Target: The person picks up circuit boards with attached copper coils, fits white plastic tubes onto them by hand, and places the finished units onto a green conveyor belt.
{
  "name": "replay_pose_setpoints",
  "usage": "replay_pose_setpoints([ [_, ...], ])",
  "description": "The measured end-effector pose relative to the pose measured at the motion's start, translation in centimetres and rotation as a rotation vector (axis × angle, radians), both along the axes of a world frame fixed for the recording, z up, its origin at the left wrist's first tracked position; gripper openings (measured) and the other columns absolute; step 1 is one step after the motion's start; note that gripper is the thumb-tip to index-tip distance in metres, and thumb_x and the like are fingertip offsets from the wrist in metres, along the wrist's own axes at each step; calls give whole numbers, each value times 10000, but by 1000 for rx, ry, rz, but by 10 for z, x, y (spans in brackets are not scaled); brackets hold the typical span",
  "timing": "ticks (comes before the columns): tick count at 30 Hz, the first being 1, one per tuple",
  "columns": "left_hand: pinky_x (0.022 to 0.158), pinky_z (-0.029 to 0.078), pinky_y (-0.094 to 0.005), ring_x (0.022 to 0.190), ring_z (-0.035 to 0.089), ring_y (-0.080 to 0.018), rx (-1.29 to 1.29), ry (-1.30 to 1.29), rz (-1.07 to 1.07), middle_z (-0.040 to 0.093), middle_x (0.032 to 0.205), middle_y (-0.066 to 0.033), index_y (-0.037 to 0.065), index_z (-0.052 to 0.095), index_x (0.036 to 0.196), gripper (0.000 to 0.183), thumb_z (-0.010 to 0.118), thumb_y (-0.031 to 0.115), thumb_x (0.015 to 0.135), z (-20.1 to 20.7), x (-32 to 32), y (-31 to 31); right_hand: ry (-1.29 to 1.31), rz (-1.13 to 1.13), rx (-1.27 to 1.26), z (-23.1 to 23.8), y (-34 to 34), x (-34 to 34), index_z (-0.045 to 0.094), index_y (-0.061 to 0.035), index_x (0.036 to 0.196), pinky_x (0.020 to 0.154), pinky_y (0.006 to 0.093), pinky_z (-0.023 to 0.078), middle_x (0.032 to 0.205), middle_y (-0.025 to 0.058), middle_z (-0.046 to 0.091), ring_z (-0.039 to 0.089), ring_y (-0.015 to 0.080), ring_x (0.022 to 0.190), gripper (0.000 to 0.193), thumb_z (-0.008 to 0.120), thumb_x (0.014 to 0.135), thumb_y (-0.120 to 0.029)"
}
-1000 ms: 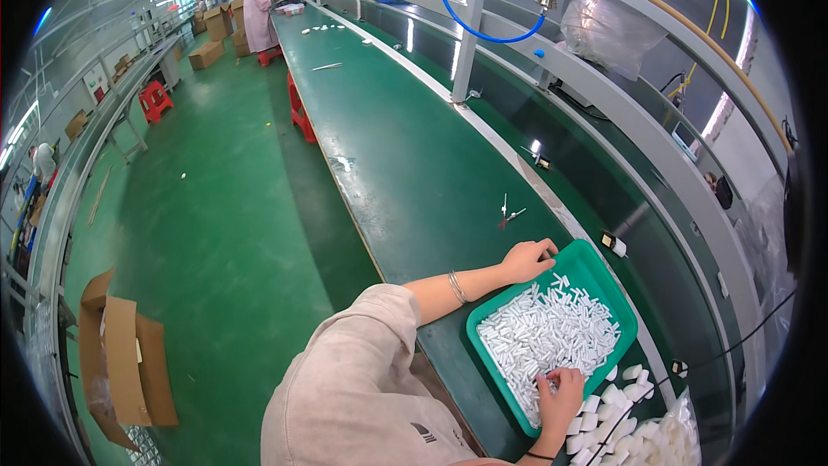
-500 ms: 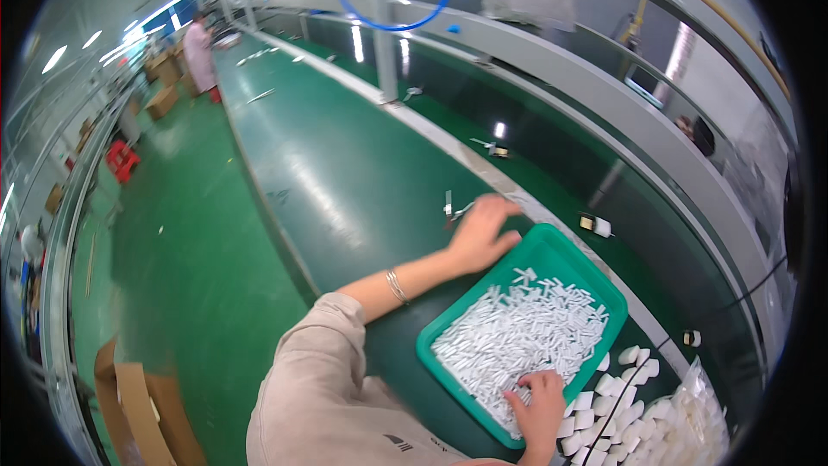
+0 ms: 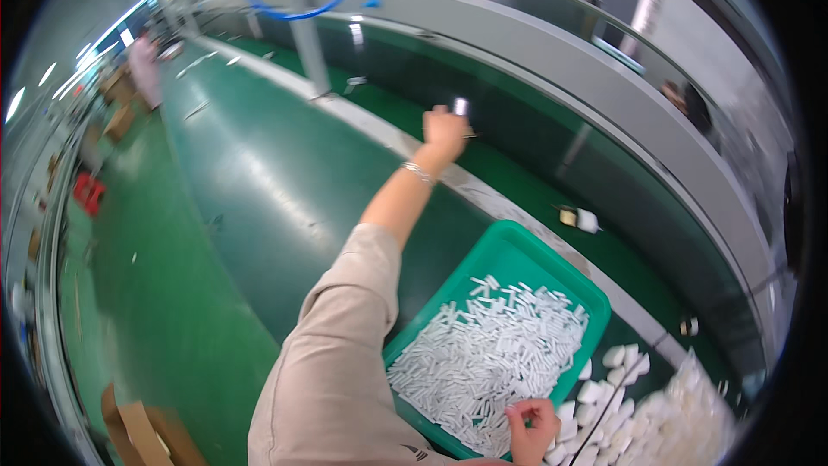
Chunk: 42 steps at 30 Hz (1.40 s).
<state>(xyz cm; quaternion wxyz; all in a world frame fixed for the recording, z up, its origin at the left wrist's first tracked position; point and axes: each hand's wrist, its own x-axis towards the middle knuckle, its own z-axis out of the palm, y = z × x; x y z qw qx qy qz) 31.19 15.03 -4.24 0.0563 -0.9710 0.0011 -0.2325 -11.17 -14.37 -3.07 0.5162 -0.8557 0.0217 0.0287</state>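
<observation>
My left hand (image 3: 444, 131) is stretched over the pale rail onto the dark green conveyor belt (image 3: 509, 168). Its fingers are closed; a bit of a small part shows at their edge, too hidden to name. My right hand (image 3: 533, 431) hovers at the near right edge of a green plastic tray (image 3: 595, 293), thumb and fingers brought together in a pinch. Whatever sits between them is too small to make out. Many short white tube-like pieces (image 3: 492, 354) fill most of the tray.
White blocky plastic pieces (image 3: 604, 397) and a clear bag (image 3: 690, 388) lie right of the tray. On the belt sits a white part with a yellowish label (image 3: 578, 218). A post (image 3: 306, 47) rises from the rail. One person in pink (image 3: 145, 69) stands far left.
My left hand has moved from beside the tray, forward and across the rail to the belt, and closed. My right hand has lifted off the white pieces toward the tray's edge.
</observation>
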Motion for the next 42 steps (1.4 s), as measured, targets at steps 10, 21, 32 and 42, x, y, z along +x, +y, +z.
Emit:
replay_pose_setpoints([
  [10,563,489,-252,793,555,-121,-1942,754,-1009,567,885,-69,29,476,1078,395,639,188,755,57,-223,-125,-194,-407,389,0,10,1,565,58,875,639,275,465,776,139,585,540,171,692,139,594,742,27],
  [21,532,493,-219,713,570,-107,-2055,913,-994,576,870,-61,35,478,887,268,668,52,699,34,-327,-135,-235,-407,301,9,5,-7,580,59,835,553,248,399,729,80,557,465,136,615,158,587,796,-94],
  [32,567,434,-229,645,538,-92,-1674,925,-1119,551,758,-25,43,472,869,301,684,108,666,19,-342,-136,-462,-288,-64,5,17,-5,585,60,856,599,251,443,771,103,576,508,156,655,122,604,775,-29],
  [42,536,427,-252,682,537,-142,-1502,646,-1308,561,760,-29,46,533,838,302,701,102,594,21,-338,-130,-375,-377,123,7,14,-8,570,70,828,603,260,426,751,98,558,495,143,680,116,616,757,-9],
])
